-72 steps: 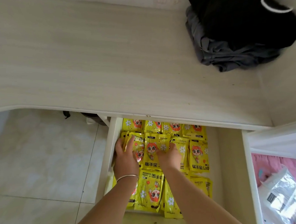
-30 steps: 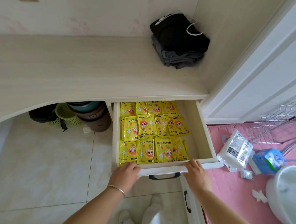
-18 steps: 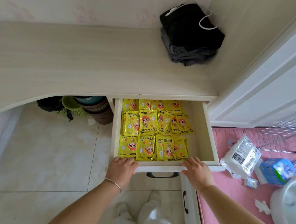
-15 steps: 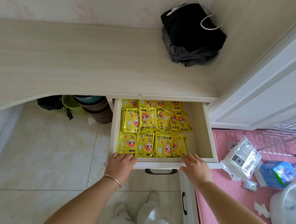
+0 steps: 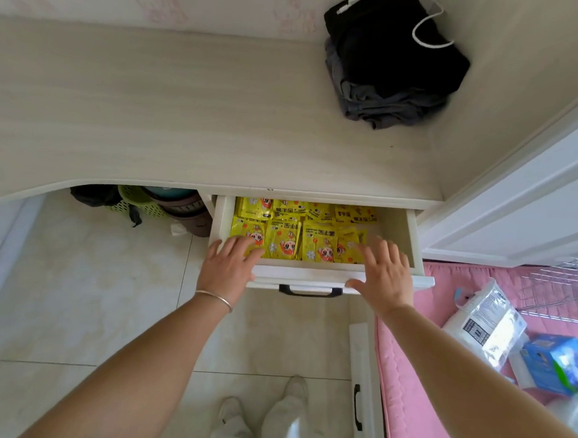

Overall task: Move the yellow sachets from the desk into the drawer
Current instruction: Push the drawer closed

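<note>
1. Both hands flat, fingers straight: left hand and right hand pressed on drawer front edge, likely to push it shut.
2. Yellow sachets lay packed inside drawer; none visible on desk.

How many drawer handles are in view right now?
2. One black handle sits on the front of the open drawer, between the hands; the other is on the lower drawer front. More may be out of frame.
</note>
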